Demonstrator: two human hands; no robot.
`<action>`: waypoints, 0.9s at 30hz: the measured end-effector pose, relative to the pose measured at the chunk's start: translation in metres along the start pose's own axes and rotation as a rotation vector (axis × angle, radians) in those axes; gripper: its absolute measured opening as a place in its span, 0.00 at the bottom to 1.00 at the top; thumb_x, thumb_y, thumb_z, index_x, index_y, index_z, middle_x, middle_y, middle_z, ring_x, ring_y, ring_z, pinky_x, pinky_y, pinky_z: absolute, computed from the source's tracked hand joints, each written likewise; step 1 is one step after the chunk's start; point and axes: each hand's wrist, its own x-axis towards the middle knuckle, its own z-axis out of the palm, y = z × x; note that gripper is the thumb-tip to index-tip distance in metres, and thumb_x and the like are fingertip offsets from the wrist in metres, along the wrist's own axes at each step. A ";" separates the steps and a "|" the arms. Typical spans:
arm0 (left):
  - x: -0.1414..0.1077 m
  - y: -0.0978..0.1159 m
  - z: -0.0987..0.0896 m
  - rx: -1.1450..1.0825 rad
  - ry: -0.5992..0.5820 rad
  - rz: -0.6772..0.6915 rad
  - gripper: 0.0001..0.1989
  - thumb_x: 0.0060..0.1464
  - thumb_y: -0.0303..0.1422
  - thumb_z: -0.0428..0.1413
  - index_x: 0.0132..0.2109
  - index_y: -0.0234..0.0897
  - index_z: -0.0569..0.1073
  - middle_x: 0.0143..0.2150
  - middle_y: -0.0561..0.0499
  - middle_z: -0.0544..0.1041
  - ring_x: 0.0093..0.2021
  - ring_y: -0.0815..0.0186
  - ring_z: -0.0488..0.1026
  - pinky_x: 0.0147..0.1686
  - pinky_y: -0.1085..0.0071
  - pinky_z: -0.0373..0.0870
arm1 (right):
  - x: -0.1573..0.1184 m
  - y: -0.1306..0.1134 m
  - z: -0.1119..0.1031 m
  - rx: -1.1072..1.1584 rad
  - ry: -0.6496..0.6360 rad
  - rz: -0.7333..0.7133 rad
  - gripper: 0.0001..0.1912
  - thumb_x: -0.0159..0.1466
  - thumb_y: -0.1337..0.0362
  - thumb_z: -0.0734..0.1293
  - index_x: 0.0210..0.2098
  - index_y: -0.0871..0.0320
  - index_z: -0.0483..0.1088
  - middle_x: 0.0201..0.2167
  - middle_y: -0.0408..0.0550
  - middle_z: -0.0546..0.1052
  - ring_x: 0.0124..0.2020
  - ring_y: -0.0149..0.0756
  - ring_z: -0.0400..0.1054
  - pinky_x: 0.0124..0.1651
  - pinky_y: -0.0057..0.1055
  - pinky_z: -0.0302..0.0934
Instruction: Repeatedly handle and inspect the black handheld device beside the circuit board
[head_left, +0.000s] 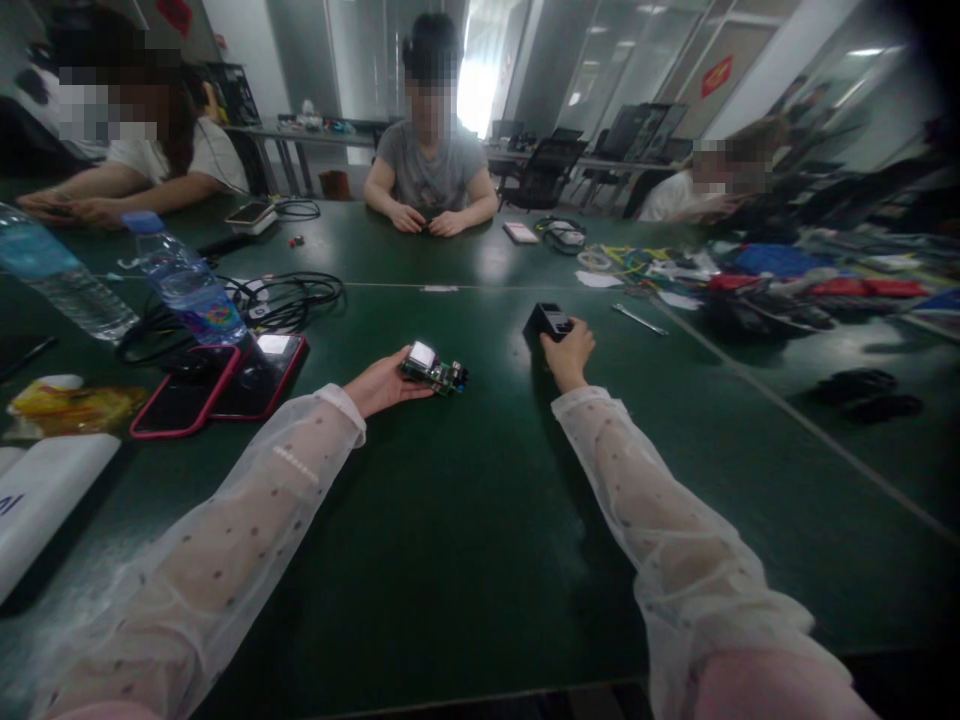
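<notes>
A small green circuit board (448, 377) with a white block on top rests in my left hand (379, 385), whose fingers pass beneath it, just above the dark green table (450, 560). To the right, my right hand (570, 352) grips a small dark box (551, 320) with grey markings on its upper face. The box is at or close to the table surface. A gap of bare table separates the two hands, and the board and box do not touch.
Two red-edged phones (184, 392), a plastic bottle (184, 280) and black cables (300, 290) lie or stand at the left. A wrench (639, 319) and piled cables and cloths (780, 285) are at the right. A person (431, 170) sits opposite.
</notes>
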 end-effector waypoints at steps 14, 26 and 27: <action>0.003 -0.001 -0.002 -0.005 0.000 -0.006 0.23 0.65 0.41 0.46 0.60 0.31 0.62 0.55 0.34 0.70 0.49 0.53 0.75 0.53 0.56 0.68 | -0.090 -0.086 -0.047 0.616 -0.187 -0.416 0.26 0.59 0.59 0.67 0.55 0.55 0.59 0.52 0.54 0.69 0.52 0.44 0.66 0.53 0.44 0.63; 0.002 -0.002 -0.001 -0.042 -0.007 0.016 0.25 0.65 0.48 0.41 0.60 0.37 0.61 0.45 0.41 0.75 0.41 0.55 0.76 0.53 0.52 0.65 | -0.141 -0.110 -0.065 0.606 -0.493 -0.647 0.27 0.58 0.63 0.68 0.56 0.51 0.59 0.53 0.51 0.69 0.54 0.46 0.65 0.56 0.48 0.61; 0.001 -0.001 0.000 -0.042 -0.002 0.013 0.24 0.65 0.48 0.41 0.59 0.37 0.62 0.44 0.42 0.75 0.41 0.55 0.77 0.52 0.53 0.65 | -0.141 -0.109 -0.064 0.610 -0.500 -0.648 0.27 0.58 0.63 0.68 0.56 0.51 0.59 0.53 0.52 0.69 0.54 0.46 0.65 0.57 0.47 0.61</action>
